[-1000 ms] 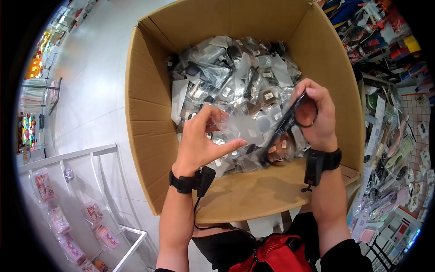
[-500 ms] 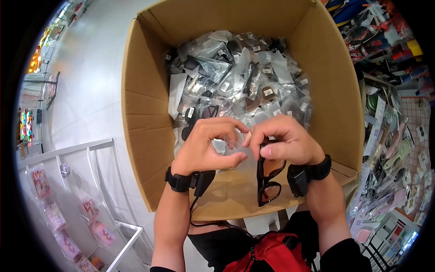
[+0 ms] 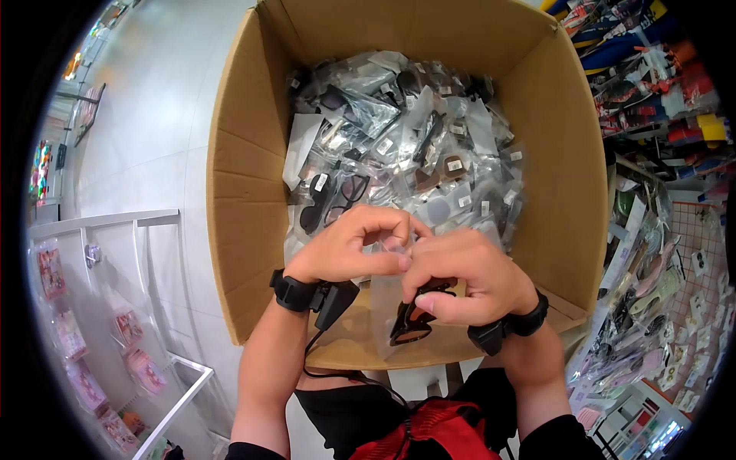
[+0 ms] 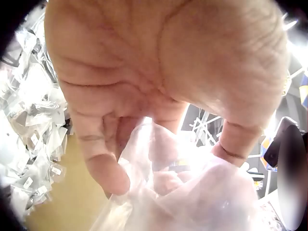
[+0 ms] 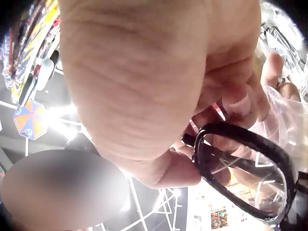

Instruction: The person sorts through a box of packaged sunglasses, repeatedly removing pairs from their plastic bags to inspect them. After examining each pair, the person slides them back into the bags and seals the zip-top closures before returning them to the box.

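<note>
Over the near edge of the cardboard box [image 3: 249, 207], my left hand [image 3: 349, 245] pinches a clear plastic bag [image 4: 207, 192] between fingers and thumb, near its top. Close beside it, my right hand [image 3: 475, 276] grips dark-framed sunglasses [image 3: 410, 326] with brownish lenses. One lens and its rim [image 5: 231, 131] stick out past the thumb in the right wrist view, in front of part of the bag. The bag hangs down behind or around the sunglasses in the head view, and I cannot tell whether they are inside it. Fingers of both hands meet at the bag's top.
Inside the box lies a pile of bagged eyewear [image 3: 399, 130], some with white labels. A white metal rack [image 3: 115, 221] with hanging pink packets [image 3: 73, 333] stands at the left. Packaged goods [image 3: 652, 299] hang along the right side.
My right hand has come left and down with the sunglasses, from the box's right side to beside my left hand. The sunglasses now overlap the bag. My left hand keeps holding the bag.
</note>
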The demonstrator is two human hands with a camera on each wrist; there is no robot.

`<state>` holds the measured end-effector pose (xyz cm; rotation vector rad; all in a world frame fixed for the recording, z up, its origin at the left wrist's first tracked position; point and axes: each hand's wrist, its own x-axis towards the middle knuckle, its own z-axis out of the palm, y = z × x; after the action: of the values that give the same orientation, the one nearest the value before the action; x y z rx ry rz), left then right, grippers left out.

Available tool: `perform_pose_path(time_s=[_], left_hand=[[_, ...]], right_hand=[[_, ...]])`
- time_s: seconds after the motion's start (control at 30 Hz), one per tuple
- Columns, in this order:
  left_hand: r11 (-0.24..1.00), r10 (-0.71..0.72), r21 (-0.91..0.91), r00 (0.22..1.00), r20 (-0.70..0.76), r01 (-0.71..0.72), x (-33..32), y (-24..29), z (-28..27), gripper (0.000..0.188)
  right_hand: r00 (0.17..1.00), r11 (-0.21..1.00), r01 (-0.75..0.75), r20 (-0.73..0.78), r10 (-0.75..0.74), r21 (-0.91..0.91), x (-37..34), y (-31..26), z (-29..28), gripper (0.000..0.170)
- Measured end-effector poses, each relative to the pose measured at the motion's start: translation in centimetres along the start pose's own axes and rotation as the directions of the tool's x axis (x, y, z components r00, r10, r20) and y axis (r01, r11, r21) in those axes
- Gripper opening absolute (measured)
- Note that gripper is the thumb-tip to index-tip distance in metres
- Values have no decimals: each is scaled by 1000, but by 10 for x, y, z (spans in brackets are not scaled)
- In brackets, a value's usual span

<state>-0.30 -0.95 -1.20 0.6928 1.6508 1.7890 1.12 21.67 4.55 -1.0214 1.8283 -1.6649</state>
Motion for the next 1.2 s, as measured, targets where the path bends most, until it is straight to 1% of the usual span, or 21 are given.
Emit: perform_pose_path(time_s=[0.07, 0.1, 0.17, 0.23, 0.27, 0.3, 0.37, 0.43, 0.5, 0.57, 0.6, 0.7, 0.73, 0.8, 0.83, 0.9, 0.93, 1.0, 1.03, 1.1, 1.2], left_hand=[[984, -36, -172, 999, 14, 38, -1, 5, -1, 29], [985, -28, -172, 1000, 0, 27, -1, 5, 0, 29], [934, -103, -349, 994, -41, 82, -1, 3, 5, 32], [933, -77, -355, 996, -40, 58, -1, 0, 5, 33], [932, -61, -358, 998, -24, 49, -1, -2, 5, 35], [932, -53, -359, 998, -35, 37, -1, -4, 4, 35], [878, -50, -474, 998, 43, 65, -4, -8, 4, 27], [869, -83, -486, 995, 52, 98, -5, -4, 7, 26], [860, -111, -493, 991, 67, 130, -5, -5, 7, 25], [841, -126, -521, 990, 71, 144, -6, -12, 5, 52], [786, -120, -596, 986, 114, 165, -6, -14, 5, 59], [846, -32, -526, 993, 111, 86, -5, -8, 9, 69], [845, -32, -527, 993, 110, 85, -6, -6, 10, 69], [943, -7, -331, 996, 84, 35, -5, -4, 12, 73], [942, -6, -333, 996, 84, 34, -5, -1, 12, 73], [962, -142, -225, 987, 68, 154, -4, 3, 12, 94], [962, -140, -226, 988, 68, 152, -3, 1, 13, 94], [971, -51, -233, 997, 52, 62, 0, -8, 16, 91], [971, -51, -231, 997, 51, 62, -1, -9, 17, 91], [918, -71, -386, 996, 53, 86, -1, -10, 20, 90], [900, -107, -413, 990, 95, 137, -3, -12, 18, 83]], right_hand=[[1000, 1000, 28, 13, -28, -1, 1, -7, -1, 9], [998, 998, 55, 22, -55, -1, 2, -10, -2, 9], [997, 998, 57, 46, -58, 10, 3, -7, 3, 8], [991, 990, 137, -1, -137, -16, 6, -4, 7, 8], [995, 996, 92, 33, -92, -21, 6, -8, 5, 9], [995, 995, 93, 46, -92, -25, 6, -7, 4, 9], [999, 999, 29, -15, -28, 39, 4, -1, 4, 9], [996, 999, -27, -86, 29, 22, 4, 7, 3, 10], [989, 997, -7, -146, 18, 75, 3, 18, 5, 11], [985, 994, -52, -157, 67, 96, 2, 15, 4, 11], [979, 988, -89, -170, 110, 125, 3, 15, 4, 11], [969, 980, -138, -185, 163, 141, -2, 18, 0, 12], [969, 980, -140, -184, 165, 141, -2, 21, 0, 12], [935, 947, -149, -270, 228, 285, -3, 24, 0, 13], [935, 947, -151, -270, 230, 284, -3, 23, 0, 13], [898, 925, -151, -343, 276, 350, -1, 20, -2, 14], [887, 908, -165, -345, 308, 386, 0, 18, -2, 15], [891, 920, -160, -350, 291, 358, -1, 20, -3, 14], [894, 931, -152, -356, 273, 331, -1, 22, -3, 14], [887, 934, -140, -377, 266, 330, -1, 23, -1, 15], [869, 926, -147, -401, 289, 348, -3, 25, -3, 16]])
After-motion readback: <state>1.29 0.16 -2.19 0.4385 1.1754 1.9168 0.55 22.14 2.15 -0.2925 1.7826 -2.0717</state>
